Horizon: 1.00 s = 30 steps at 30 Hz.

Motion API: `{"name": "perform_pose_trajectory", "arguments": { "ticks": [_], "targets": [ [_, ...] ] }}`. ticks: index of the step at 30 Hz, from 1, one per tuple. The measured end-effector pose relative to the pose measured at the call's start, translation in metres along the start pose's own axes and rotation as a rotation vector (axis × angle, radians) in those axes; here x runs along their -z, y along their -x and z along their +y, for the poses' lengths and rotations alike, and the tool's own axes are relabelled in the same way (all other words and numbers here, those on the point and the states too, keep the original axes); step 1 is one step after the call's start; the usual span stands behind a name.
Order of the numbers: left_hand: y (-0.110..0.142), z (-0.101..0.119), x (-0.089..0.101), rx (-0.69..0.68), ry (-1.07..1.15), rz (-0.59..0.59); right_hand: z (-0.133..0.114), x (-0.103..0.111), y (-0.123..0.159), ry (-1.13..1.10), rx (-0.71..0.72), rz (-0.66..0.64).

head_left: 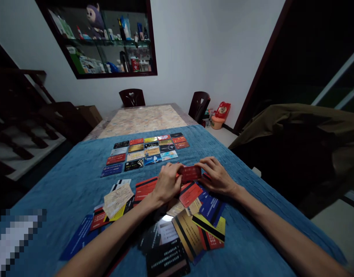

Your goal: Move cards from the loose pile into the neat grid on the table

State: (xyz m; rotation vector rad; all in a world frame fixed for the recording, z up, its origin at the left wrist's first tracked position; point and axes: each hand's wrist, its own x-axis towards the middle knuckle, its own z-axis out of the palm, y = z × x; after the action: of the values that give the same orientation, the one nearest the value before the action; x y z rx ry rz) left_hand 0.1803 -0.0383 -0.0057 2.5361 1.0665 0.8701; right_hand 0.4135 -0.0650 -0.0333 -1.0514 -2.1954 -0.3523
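Left hand (168,181) and right hand (216,176) each pinch one end of a single dark red card (191,173), flat and rectangular, held tilted above an overlapping card pile (187,232), face materials smooth, several with black stripes. Beneath lies a wrinkled blue cloth (65,167); beyond it, a marble-patterned tabletop (142,118). The room has white walls (182,46) and a recessed cabinet (116,75) containing one purple plush toy (96,21). I count nineteen cards (151,151) arranged in columns, and two chairs (132,98) with heart-shaped cut-outs.
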Motion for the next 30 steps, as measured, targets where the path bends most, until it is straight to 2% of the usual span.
{"name": "perform_pose_trajectory", "arguments": {
  "ticks": [13,22,30],
  "targets": [
    [0.001,-0.004,-0.002,-0.074,-0.140,-0.064,0.006,0.001,0.003,-0.023,0.011,-0.001],
    [0.000,-0.003,0.000,-0.168,-0.352,-0.068,0.004,0.004,0.002,-0.036,0.007,-0.043],
    [-0.005,0.004,0.015,-0.160,-0.502,-0.205,0.000,0.000,-0.004,-0.069,-0.013,-0.096]
  ]
}}
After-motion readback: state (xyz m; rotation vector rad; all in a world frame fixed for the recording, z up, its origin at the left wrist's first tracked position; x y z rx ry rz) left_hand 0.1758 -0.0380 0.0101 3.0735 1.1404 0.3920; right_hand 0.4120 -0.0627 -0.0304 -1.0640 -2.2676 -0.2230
